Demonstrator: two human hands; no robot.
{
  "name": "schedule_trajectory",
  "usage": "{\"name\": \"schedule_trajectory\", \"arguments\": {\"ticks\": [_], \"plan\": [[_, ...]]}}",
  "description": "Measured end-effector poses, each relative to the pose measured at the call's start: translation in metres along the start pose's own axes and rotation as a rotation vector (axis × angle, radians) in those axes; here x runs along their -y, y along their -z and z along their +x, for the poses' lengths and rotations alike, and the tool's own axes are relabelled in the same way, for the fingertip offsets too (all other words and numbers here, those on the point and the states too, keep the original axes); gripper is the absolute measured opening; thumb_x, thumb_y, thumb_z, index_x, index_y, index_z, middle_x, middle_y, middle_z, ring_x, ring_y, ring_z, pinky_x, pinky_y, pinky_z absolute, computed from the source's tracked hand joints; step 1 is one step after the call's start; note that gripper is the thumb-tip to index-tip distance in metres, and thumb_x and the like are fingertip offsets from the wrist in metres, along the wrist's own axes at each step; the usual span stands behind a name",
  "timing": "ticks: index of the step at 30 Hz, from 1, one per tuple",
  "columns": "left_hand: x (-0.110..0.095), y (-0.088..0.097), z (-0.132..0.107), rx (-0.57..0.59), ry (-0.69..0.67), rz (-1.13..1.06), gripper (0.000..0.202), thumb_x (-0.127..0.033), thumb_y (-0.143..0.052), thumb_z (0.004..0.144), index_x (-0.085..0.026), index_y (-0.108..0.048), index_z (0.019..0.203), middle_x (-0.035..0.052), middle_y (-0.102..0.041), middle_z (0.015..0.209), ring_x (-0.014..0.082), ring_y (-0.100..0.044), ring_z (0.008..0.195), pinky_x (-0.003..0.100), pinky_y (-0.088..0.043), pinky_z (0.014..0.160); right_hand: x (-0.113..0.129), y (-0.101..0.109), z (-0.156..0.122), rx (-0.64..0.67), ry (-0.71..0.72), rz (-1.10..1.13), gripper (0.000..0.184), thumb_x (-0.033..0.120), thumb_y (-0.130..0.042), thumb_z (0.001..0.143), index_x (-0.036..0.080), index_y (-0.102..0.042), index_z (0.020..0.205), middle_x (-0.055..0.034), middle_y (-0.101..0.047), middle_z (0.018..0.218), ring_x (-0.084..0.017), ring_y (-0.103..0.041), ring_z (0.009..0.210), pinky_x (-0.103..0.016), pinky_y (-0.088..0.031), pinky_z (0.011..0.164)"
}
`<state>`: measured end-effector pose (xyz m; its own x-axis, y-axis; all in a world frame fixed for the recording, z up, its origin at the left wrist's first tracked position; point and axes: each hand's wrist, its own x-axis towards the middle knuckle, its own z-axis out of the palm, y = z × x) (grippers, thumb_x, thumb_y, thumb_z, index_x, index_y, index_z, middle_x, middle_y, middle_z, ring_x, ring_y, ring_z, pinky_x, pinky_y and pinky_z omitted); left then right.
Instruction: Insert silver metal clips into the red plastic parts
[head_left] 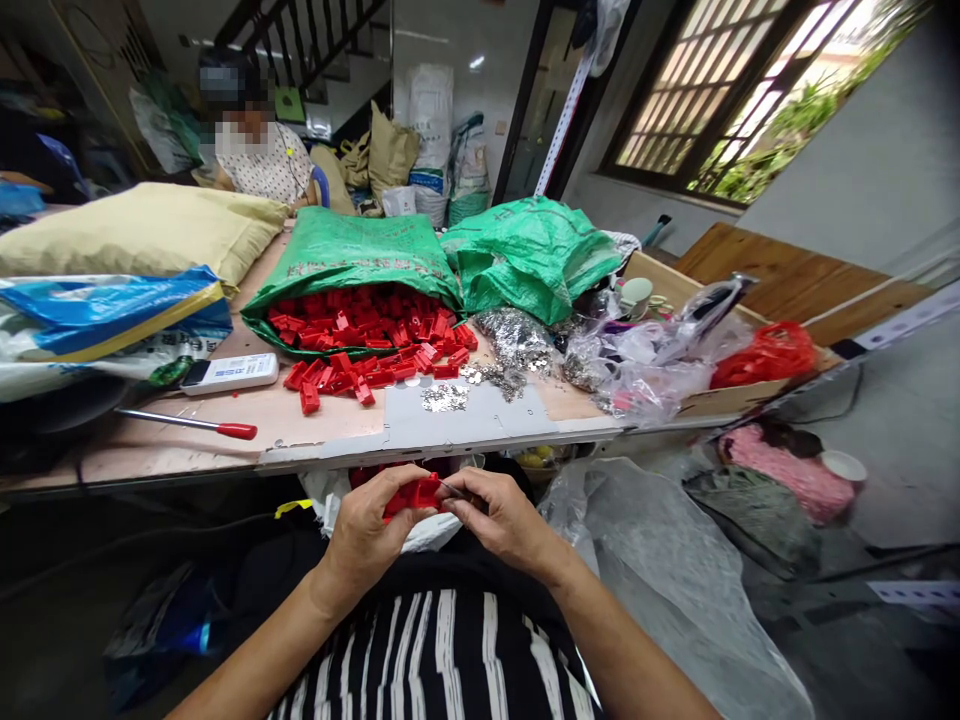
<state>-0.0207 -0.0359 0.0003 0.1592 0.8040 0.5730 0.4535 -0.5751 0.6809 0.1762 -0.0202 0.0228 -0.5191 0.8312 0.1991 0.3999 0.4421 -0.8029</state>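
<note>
Work looks unfinished: the left hand (373, 525) pinches a red piece (415, 494) before the table (180, 450), right hand (499, 515) gripping a thin tool (459, 492); loose pieces (356, 318) remain in the far sack (367, 243).

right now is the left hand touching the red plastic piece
Touching: the head view plainly shows the left hand pinching the red plastic piece with no visible gap

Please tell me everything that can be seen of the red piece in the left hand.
The red piece is small, blocky and looks like plastic. The left hand pinches it, below the front edge of the table in this view. The right hand holds a thin tool at its right end; contact is unclear. Part of the piece is hidden.
</note>
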Motion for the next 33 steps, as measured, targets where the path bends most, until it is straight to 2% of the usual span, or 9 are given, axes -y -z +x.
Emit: {"name": "schedule_trajectory", "arguments": {"ticks": [5, 9, 19, 26, 30, 33], "plan": [[-0.001, -0.001, -0.002, -0.052, -0.022, 0.066, 0.030, -0.020, -0.069, 0.078, -0.021, -0.062, 0.107, 0.0051, -0.073, 0.100, 0.0175, -0.070, 0.086, 0.027, -0.057, 0.078, 0.005, -0.004, 0.000, -0.066, -0.051, -0.022, 0.006, 0.013, -0.055, 0.086, 0.017, -0.060, 0.089, 0.0011, -0.061, 0.077, -0.010, -0.051, 0.064, -0.020, -0.038, 0.060], [0.000, -0.002, -0.003, -0.081, -0.047, 0.118, 0.032, -0.018, -0.069, 0.078, -0.021, -0.060, 0.109, 0.0046, -0.073, 0.099, 0.0188, -0.070, 0.090, 0.029, -0.057, 0.082, 0.007, -0.005, 0.001, -0.100, -0.066, -0.043, 0.005, 0.016, -0.056, 0.086, 0.017, -0.060, 0.086, 0.0015, -0.060, 0.074, -0.009, -0.049, 0.062, -0.020, -0.037, 0.059], [-0.004, -0.003, -0.003, -0.062, -0.118, 0.138, 0.029, -0.019, -0.065, 0.082, -0.020, -0.061, 0.110, 0.0056, -0.073, 0.100, 0.0190, -0.070, 0.093, 0.029, -0.057, 0.086, 0.010, -0.007, 0.001, -0.091, -0.038, -0.102, 0.010, 0.012, -0.055, 0.085, 0.017, -0.064, 0.086, -0.0008, -0.063, 0.078, -0.012, -0.056, 0.069, -0.022, -0.041, 0.064], [-0.005, -0.007, -0.007, -0.122, -0.097, 0.146, 0.029, -0.018, -0.067, 0.080, -0.020, -0.062, 0.109, 0.0060, -0.074, 0.099, 0.0190, -0.070, 0.092, 0.029, -0.057, 0.086, 0.008, -0.009, 0.002, -0.102, 0.080, -0.093, 0.016, 0.013, -0.052, 0.088, 0.016, -0.066, 0.094, -0.0054, -0.064, 0.085, -0.015, -0.057, 0.080, -0.026, -0.044, 0.074], [-0.004, -0.009, -0.009, -0.167, -0.075, 0.138, 0.032, -0.019, -0.067, 0.080, -0.020, -0.061, 0.111, 0.0066, -0.074, 0.101, 0.0194, -0.070, 0.094, 0.029, -0.057, 0.085, 0.005, -0.004, 0.001, -0.076, 0.011, 0.024, 0.018, 0.023, -0.051, 0.091, 0.018, -0.067, 0.099, -0.0051, -0.064, 0.088, -0.015, -0.057, 0.078, -0.026, -0.044, 0.071], [-0.004, -0.009, -0.009, -0.185, -0.086, 0.141, 0.031, -0.022, -0.068, 0.080, -0.020, -0.060, 0.110, 0.0066, -0.074, 0.100, 0.0200, -0.071, 0.094, 0.030, -0.058, 0.084, -0.001, 0.000, -0.001, -0.120, -0.099, 0.161, 0.019, 0.029, -0.052, 0.091, 0.018, -0.065, 0.101, -0.0031, -0.064, 0.086, -0.013, -0.055, 0.073, -0.025, -0.042, 0.067]]}}
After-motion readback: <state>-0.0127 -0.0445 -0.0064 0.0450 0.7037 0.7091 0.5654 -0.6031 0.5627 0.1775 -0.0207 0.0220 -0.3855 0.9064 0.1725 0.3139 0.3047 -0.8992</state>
